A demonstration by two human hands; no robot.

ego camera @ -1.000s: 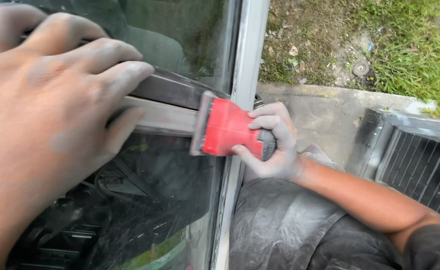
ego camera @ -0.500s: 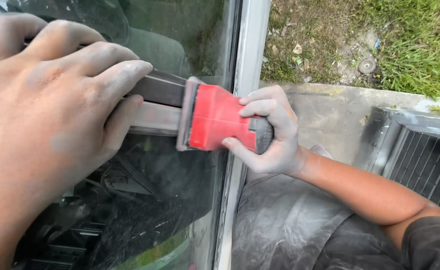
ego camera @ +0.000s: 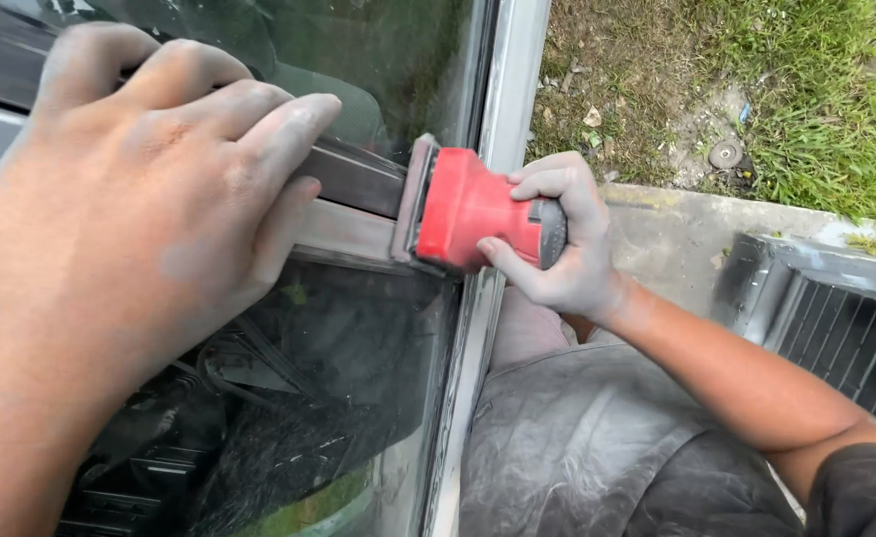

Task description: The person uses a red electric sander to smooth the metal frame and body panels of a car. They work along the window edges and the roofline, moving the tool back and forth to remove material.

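Note:
My right hand (ego camera: pixel 562 234) grips the grey end of a red hand sander (ego camera: pixel 468 209). Its flat pad presses against the horizontal metal bar (ego camera: pixel 353 204) of a glazed window. My left hand (ego camera: pixel 149 189) lies flat on the same bar to the left, fingers spread over it, holding nothing. Both hands are dusted with grey powder. The sander's pad sits a short way right of my left fingertips.
The vertical pale window frame (ego camera: pixel 502 89) runs beside the sander. Dusty glass (ego camera: pixel 289 418) shows dark objects behind it. My dusty grey trousers (ego camera: pixel 577 447) are below. Outside lie a concrete ledge (ego camera: pixel 667 229), grass (ego camera: pixel 786 89) and a metal grille unit (ego camera: pixel 836 308).
The sander has slid left along the bar, then back a little right. My left hand stays pressed on the bar.

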